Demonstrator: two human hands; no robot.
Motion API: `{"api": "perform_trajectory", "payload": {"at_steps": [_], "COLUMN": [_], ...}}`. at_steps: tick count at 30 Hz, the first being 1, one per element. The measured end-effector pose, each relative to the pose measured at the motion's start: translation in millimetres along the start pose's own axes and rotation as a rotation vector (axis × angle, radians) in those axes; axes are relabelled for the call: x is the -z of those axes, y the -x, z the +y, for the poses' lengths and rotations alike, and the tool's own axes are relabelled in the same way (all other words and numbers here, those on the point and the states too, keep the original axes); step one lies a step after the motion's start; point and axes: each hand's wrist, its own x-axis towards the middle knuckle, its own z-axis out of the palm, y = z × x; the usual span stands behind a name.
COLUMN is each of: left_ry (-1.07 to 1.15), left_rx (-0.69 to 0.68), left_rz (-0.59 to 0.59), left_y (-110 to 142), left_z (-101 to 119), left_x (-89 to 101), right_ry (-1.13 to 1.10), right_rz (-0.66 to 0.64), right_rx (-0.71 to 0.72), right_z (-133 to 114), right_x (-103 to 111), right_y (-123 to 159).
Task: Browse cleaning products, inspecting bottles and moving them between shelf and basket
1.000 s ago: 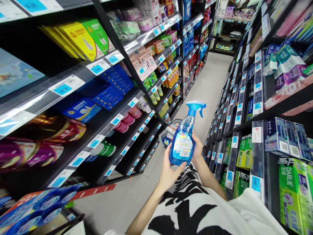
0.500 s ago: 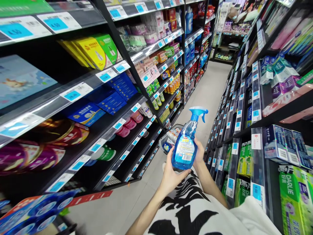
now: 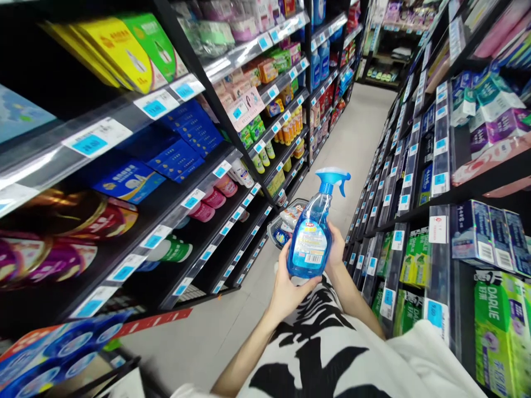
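Observation:
I hold a blue spray bottle (image 3: 312, 237) upright in front of me with both hands, its label with a barcode facing me and its blue trigger head pointing right. My left hand (image 3: 286, 287) cups the bottle's base and left side, fingers curled round it. On the bottle's right side, my right hand (image 3: 337, 249) wraps behind it. Beyond the bottle, a shopping basket (image 3: 276, 232) with several packaged goods sits on the floor of the aisle.
Black store shelves (image 3: 174, 221) line the left with boxes, bottles and blue price tags. On the right, shelves (image 3: 440, 199) carry toothpaste boxes and green Darlie packs (image 3: 498, 326). A pale floor aisle (image 3: 357, 138) runs ahead between them.
The bottle stays in both hands, tilting slightly more upright. My view dipped, rose, and now shifts a little down and left.

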Motion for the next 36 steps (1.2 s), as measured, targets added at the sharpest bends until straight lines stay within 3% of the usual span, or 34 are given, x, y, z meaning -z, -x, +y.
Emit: {"api": "perform_trajectory", "payload": {"at_steps": [16, 22, 26, 30, 33, 36], "left_ry": [0.02, 0.012, -0.046, -0.053, -0.103, -0.129], "left_rx": [0.02, 0.024, 0.063, 0.182, 0.245, 0.278], "left_rz": [-0.067, -0.086, -0.06, -0.131, -0.131, -0.05], "left_y": [-14.1, -19.3, -22.1, -26.9, -27.5, -23.0], "left_z": [4.0, -1.8, -27.6, -72.2, -109.0, -139.9], "left_x": [-3.4, -7.7, -12.3, -11.3, -1.9, 11.6], "right_ry": [-0.01, -0.001, 0.139, 0.459, 0.705, 0.876], "right_rz": [0.079, 0.109, 0.033, -0.122, -0.183, -0.229], "right_rx": [-0.007, -0.01, -0.09, -0.109, -0.099, -0.161], "right_z": [0.5, 6.2, 12.2, 28.6, 56.4, 92.4], "right_x": [11.3, 29.4, 57.5, 89.8, 114.3, 138.7], "right_y": [-9.8, -16.7, -26.3, -41.9, -51.6, -50.4]}}
